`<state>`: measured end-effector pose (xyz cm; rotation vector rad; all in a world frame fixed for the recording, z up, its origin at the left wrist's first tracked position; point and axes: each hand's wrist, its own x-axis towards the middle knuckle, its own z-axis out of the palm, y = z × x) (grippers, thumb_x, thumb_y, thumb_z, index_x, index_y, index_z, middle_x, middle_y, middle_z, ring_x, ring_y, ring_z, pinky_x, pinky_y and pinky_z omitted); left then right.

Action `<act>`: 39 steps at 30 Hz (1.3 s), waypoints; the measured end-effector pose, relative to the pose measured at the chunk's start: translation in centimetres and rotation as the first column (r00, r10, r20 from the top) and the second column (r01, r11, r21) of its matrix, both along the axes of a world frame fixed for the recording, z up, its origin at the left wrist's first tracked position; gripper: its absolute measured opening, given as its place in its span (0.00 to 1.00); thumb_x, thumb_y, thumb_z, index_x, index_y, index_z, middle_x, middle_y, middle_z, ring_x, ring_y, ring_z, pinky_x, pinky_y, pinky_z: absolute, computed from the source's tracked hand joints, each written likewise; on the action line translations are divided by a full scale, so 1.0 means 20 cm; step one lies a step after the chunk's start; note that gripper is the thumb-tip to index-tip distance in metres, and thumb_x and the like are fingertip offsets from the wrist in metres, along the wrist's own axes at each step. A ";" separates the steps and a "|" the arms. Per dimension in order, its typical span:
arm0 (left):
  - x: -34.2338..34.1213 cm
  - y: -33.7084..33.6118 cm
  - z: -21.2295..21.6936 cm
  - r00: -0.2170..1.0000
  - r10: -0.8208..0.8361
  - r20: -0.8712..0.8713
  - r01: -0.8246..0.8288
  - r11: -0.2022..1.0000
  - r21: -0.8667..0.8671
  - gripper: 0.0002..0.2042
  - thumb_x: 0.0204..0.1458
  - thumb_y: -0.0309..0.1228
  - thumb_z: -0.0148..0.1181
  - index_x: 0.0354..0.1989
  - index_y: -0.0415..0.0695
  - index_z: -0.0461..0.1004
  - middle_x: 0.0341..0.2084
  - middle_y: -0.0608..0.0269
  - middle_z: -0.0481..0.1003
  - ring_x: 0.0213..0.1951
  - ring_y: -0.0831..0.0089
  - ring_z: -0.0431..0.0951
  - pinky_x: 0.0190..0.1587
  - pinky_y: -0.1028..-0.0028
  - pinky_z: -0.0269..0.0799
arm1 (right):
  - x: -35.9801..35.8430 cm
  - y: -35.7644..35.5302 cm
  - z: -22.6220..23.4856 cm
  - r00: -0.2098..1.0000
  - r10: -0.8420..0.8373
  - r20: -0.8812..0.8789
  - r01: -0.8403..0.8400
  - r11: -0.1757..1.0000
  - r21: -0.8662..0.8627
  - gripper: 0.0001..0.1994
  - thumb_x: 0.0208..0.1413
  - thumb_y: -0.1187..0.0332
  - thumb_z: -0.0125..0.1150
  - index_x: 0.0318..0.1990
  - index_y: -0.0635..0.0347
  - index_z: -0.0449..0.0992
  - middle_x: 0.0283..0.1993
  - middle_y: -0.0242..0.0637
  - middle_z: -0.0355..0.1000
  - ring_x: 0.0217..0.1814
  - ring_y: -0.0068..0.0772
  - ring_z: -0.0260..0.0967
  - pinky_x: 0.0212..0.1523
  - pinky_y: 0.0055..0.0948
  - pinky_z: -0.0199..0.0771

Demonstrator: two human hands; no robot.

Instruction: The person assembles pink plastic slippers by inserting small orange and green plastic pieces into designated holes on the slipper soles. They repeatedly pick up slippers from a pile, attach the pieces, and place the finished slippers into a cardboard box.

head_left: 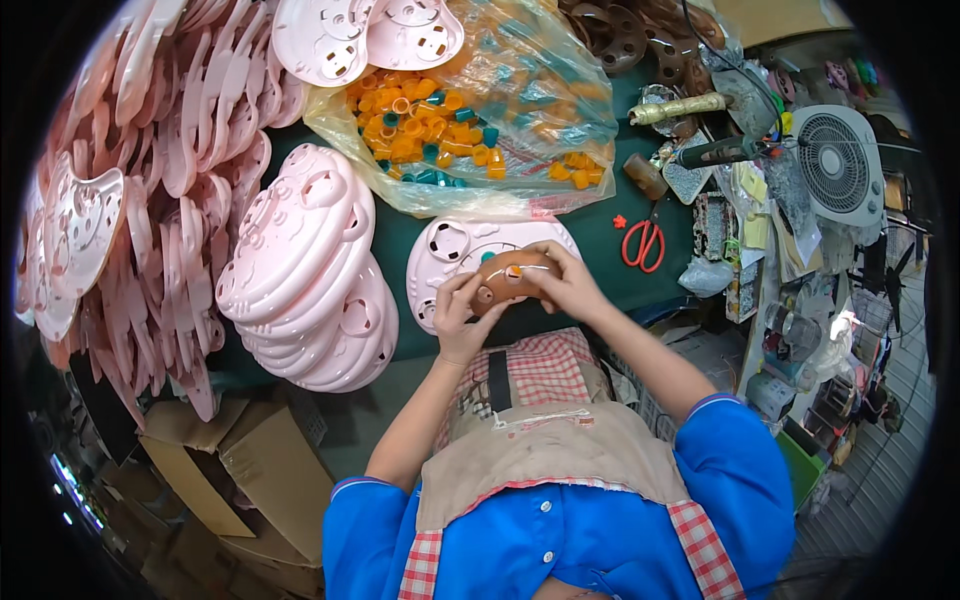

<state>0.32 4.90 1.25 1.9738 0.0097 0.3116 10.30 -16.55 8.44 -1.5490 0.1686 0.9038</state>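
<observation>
Close in front of me I hold a brown curved plastic part between both hands. A small orange plastic piece shows at a hole in its upper side. My left hand grips the left end with fingers and thumb. My right hand is wrapped round the right end. Behind and partly under the hands lies a pink plastic panel with cut-out holes, flat on the green tabletop. A teal piece shows just beyond the brown part. My fingers hide some of the part.
A clear bag of orange and teal plastic caps spreads behind the panel. Stacked pink panels stand at left, beside a tall pile. Red-handled scissors lie at right, near a white fan. An open cardboard box sits lower left.
</observation>
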 end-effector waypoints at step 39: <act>0.09 0.40 0.38 0.965 0.256 -0.064 -0.251 0.966 0.066 0.17 0.66 0.27 0.56 0.61 0.36 0.73 0.56 0.45 0.76 0.59 0.52 0.75 0.66 0.59 0.67 | 0.17 -0.07 0.57 0.755 -0.277 0.594 0.246 0.960 0.134 0.17 0.47 0.71 0.82 0.39 0.58 0.75 0.37 0.27 0.75 0.33 0.17 0.73 0.36 0.19 0.76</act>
